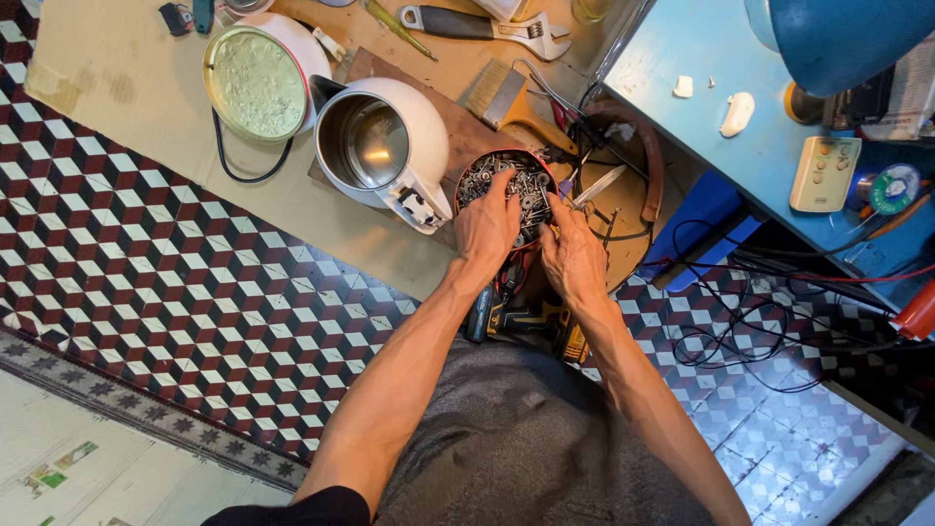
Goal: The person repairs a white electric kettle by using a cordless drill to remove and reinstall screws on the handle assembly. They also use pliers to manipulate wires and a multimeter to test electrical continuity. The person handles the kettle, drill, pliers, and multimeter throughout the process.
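I look down on a patterned tile floor (146, 263) with a sheet of cardboard (117, 88) laid over it, and a blue table (701, 107) at the right. On the cardboard stands an open white kettle (385, 146), its lid (255, 83) lying beside it to the left. Just right of the kettle sits a round tin (506, 190) full of screws and washers. Beyond it lie a paintbrush (506, 97) and a wrench (482, 24). A cordless drill (521, 317) rests near my knees, below the tin. My left hand (487, 224) lies over the tin's near rim, fingers spread loosely among the screws. My right hand (570, 251) is at the tin's right edge, fingers curled together; I cannot tell whether they pinch anything.
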